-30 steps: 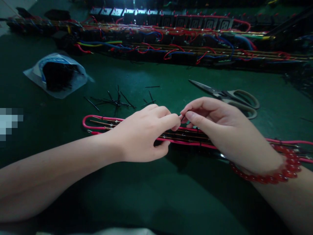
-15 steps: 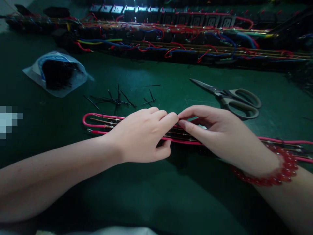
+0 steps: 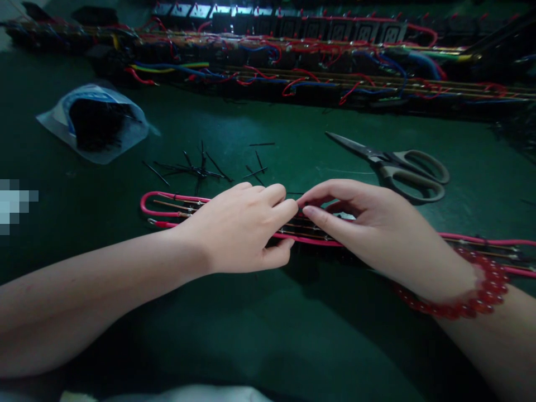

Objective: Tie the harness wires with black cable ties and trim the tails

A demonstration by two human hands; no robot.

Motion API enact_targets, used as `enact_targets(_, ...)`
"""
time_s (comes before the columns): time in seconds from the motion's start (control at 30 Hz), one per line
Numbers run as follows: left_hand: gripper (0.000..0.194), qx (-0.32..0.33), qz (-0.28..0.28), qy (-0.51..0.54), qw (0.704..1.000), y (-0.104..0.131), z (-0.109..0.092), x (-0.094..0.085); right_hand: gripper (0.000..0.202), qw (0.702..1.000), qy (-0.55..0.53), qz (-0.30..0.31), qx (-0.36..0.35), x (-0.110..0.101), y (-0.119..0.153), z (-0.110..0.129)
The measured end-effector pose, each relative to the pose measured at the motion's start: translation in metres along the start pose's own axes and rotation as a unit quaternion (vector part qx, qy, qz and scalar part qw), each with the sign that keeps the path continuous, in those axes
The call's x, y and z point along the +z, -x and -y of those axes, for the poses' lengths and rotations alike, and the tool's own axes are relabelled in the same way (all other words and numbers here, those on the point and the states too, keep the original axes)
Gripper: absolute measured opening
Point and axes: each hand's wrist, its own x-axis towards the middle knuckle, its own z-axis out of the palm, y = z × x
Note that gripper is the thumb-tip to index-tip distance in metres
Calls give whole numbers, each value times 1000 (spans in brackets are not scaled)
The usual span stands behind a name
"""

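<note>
A long strip of brass rails (image 3: 312,228), bordered by a red wire (image 3: 161,214), lies across the green table. My left hand (image 3: 247,229) is closed over the strip, back of the hand up, fingers curled round its far edge and the thumb at the near edge. My right hand (image 3: 364,220) reaches in from the right, thumb and index finger pinched together against the left fingertips. A thin black cable tie (image 3: 295,193) shows just beyond those fingertips; most of it is hidden. Another tie (image 3: 176,196) sits round the red wire near its looped left end.
Loose black cable ties (image 3: 199,170) lie beyond my left hand. A clear bag (image 3: 138,131) full of black ties stands open at far left. Scissors (image 3: 377,159) rest beyond my right hand, blades pointing left. Wired socket strips (image 3: 268,78) run along the back.
Both hands have shifted very slightly left. The left fingers curl a little more, and a short black end now shows beyond the fingertips. The strip stays in place.
</note>
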Motion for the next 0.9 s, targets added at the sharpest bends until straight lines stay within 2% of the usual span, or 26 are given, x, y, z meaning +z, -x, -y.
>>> enact_targets(0.9,18,11,-19,-27,999,1,0,2,15,999,6,2,-38,2,0,-2)
